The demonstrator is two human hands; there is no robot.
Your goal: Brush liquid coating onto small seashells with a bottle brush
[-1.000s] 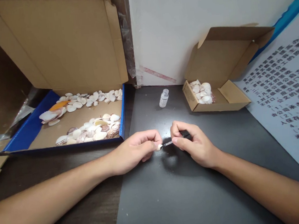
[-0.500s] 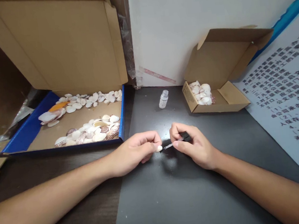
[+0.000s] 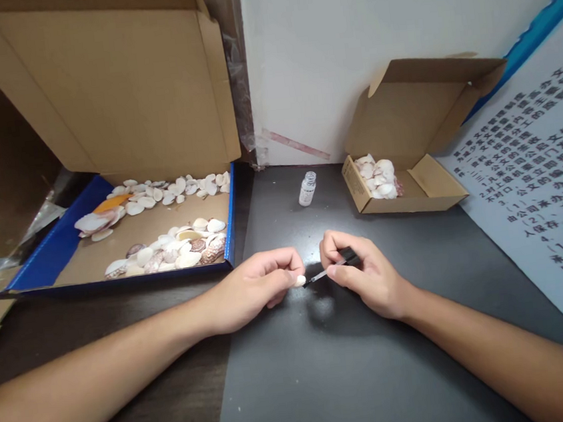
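Note:
Between the thumb and fingers of my left hand [image 3: 263,281] is a small white seashell [image 3: 299,281], mostly covered by the fingertips. My right hand [image 3: 363,273] pinches a small applicator brush [image 3: 349,255] by its black cap. The brush's thin stem slants down to the left, and its dark tip is right at the shell; I cannot tell whether they touch. Beyond both hands, a small clear bottle [image 3: 307,189] with a printed label stands uncapped on the dark grey mat [image 3: 299,383].
At the left, an open blue-sided cardboard box [image 3: 229,216] holds many seashells [image 3: 184,245] in two groups. A smaller open brown box [image 3: 411,204] with white shells [image 3: 381,177] stands at the back right. Beside it a printed sheet [image 3: 553,209] slopes along the right edge.
Both hands stay almost in place, still holding the shell and the brush. The brush tip has shifted very slightly, and the whole view has moved a little.

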